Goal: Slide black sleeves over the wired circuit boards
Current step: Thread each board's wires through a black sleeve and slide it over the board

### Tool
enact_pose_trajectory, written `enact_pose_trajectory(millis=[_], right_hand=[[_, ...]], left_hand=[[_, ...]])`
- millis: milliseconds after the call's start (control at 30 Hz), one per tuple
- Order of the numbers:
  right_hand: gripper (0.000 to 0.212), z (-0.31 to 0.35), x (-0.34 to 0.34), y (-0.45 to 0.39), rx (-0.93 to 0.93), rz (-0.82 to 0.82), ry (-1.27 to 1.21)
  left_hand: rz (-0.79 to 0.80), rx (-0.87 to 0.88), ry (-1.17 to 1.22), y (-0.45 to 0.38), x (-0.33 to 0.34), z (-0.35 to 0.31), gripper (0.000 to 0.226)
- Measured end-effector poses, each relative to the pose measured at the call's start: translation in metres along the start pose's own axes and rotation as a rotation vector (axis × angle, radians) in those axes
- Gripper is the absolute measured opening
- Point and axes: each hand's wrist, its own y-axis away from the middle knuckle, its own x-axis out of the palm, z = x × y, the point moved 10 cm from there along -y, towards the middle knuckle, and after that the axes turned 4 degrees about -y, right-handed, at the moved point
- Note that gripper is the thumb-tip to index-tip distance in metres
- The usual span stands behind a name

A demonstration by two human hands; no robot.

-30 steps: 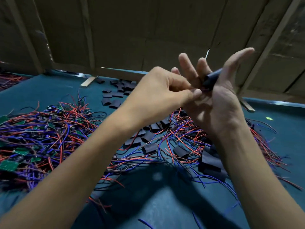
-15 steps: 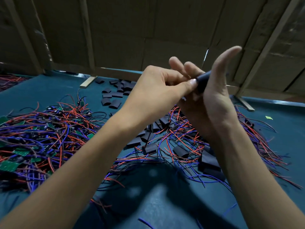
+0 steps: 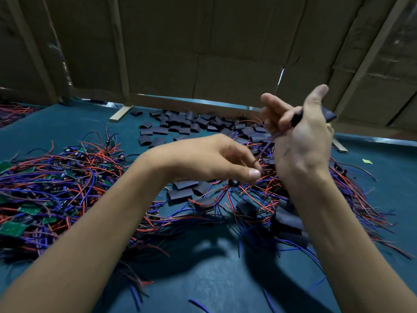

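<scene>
My right hand [image 3: 302,141] is raised above the table and holds a black sleeve [image 3: 328,114], which sticks out past the thumb. Thin wires [image 3: 268,143] run down from that sleeve to my left hand [image 3: 216,163]. My left hand is lower and to the left, and its thumb and fingers pinch the wires' lower end. The board itself is hidden inside the sleeve or behind my fingers. Loose black sleeves [image 3: 180,126] lie scattered on the table behind my hands.
A big tangle of red, blue and purple wires with green boards [image 3: 45,195] covers the left of the teal table [image 3: 225,285]. More wires and sleeved pieces [image 3: 286,220] lie under my right arm. Cardboard walls [image 3: 203,53] close off the back.
My left hand has left the sleeve and dropped down and left, drawing the wires out. My right hand has moved right with the sleeve.
</scene>
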Motion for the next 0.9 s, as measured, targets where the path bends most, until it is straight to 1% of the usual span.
enact_pose_trajectory(millis=[67,100,167,233,300,367,400,467,500,567,667,800,900], right_hand=[[0.080,0.002,0.001,0.004,0.031,-0.014,0.023],[0.076,-0.001,0.000,0.002,0.054,-0.005,0.041],[0.068,-0.008,0.001,0.002,0.099,0.052,0.113],[0.063,-0.011,0.007,0.003,0.134,0.095,0.156],[0.063,-0.017,0.014,0.007,0.177,0.137,0.145],[0.061,-0.026,0.021,0.013,0.240,0.168,0.102],[0.059,-0.031,0.023,0.016,0.274,0.182,0.067],[0.055,-0.040,0.026,0.020,0.352,0.203,-0.017],[0.055,-0.045,0.028,0.023,0.395,0.219,-0.043],[0.055,-0.051,0.030,0.028,0.459,0.234,-0.098],[0.060,-0.056,0.033,0.033,0.489,0.251,-0.121],[0.065,-0.064,0.037,0.036,0.536,0.260,-0.209],[0.068,-0.072,0.043,0.039,0.593,0.273,-0.253]], left_hand=[[-0.013,-0.023,0.009,-0.001,0.001,0.005,0.023],[-0.045,-0.018,0.077,-0.001,0.000,0.004,0.026],[-0.151,0.005,0.214,-0.003,-0.009,0.001,0.030],[-0.236,0.021,0.281,-0.004,-0.017,-0.003,0.029],[-0.228,-0.008,0.398,-0.004,-0.018,-0.005,0.029],[-0.171,0.043,0.496,-0.004,-0.017,-0.011,0.046],[-0.152,0.088,0.501,-0.003,-0.019,-0.015,0.052],[-0.161,0.154,0.466,0.001,-0.026,-0.018,0.042],[-0.175,0.156,0.483,0.002,-0.028,-0.017,0.037],[-0.209,0.126,0.541,0.002,-0.030,-0.017,0.030],[-0.301,0.078,0.554,0.002,-0.030,-0.013,0.012],[-0.413,0.080,0.644,0.001,-0.032,-0.010,0.018],[-0.492,0.131,0.696,0.002,-0.035,-0.011,0.018]])
